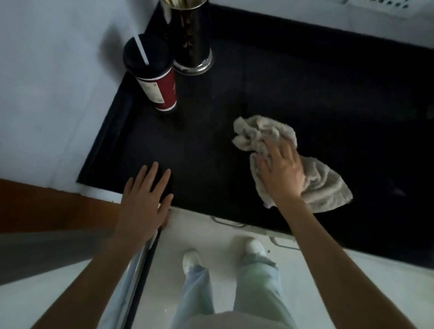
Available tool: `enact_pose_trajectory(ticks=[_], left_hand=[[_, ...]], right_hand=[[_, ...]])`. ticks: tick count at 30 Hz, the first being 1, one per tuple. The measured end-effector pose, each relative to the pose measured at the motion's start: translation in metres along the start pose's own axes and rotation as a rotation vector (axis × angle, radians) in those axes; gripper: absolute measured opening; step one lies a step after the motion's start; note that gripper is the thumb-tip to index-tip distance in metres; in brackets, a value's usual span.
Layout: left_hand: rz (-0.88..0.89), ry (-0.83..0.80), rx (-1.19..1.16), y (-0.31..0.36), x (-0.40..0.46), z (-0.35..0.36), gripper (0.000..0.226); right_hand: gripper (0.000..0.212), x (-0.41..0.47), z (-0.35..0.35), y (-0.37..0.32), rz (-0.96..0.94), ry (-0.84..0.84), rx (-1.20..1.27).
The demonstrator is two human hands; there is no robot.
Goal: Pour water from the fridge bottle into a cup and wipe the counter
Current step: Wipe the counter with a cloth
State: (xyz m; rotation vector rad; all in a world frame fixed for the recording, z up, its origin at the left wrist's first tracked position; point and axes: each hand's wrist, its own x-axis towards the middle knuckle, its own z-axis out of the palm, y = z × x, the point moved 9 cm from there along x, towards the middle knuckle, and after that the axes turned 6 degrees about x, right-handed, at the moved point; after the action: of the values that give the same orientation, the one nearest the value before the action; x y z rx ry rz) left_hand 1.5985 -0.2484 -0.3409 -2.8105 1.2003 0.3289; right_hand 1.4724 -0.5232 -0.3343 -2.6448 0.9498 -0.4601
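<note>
— Nearest the head camera I've got my two forearms, and below them pale trousers and white shoes (255, 247) on the floor. What do you make of the hands?

— Your left hand (146, 198) lies flat, fingers straight and spread, on the front edge of the black counter (309, 100), holding nothing. Your right hand (281, 171) presses down on the grey cloth (316, 182), fingers spread over it rather than curled round it.

— And the cup?

— A red cup (155, 73) with a dark lid and a straw stands at the back left, just beside a metal holder (191, 36) of sticks. I can't see any bottle.

— So I judge we're in the wiping step; next I'd sweep the cloth leftward, stopping short of the cup so it isn't knocked over
</note>
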Motion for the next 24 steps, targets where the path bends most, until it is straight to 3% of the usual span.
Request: enact_pose_trajectory(ticks=[5, 9, 14, 20, 24], left_hand=[[0.028, -0.017, -0.028, -0.019, 0.009, -0.006, 0.058], [0.077, -0.036, -0.019, -0.023, 0.009, 0.003, 0.058], [0.07, -0.001, -0.025, -0.023, 0.011, 0.006, 0.057], [0.08, 0.003, -0.039, -0.024, 0.011, 0.008, 0.058], [0.077, 0.005, -0.057, -0.024, 0.011, 0.005, 0.057]], right_hand=[[0.047, -0.028, 0.035, -0.103, -0.099, -0.05, 0.041], [0.044, -0.064, 0.007, -0.074, -0.071, 0.018, -0.003], [0.048, -0.019, 0.008, -0.038, 0.105, 0.05, -0.056], [0.041, -0.04, 0.039, -0.135, -0.066, 0.048, 0.027], [0.039, -0.074, 0.015, -0.092, -0.064, 0.046, -0.044]])
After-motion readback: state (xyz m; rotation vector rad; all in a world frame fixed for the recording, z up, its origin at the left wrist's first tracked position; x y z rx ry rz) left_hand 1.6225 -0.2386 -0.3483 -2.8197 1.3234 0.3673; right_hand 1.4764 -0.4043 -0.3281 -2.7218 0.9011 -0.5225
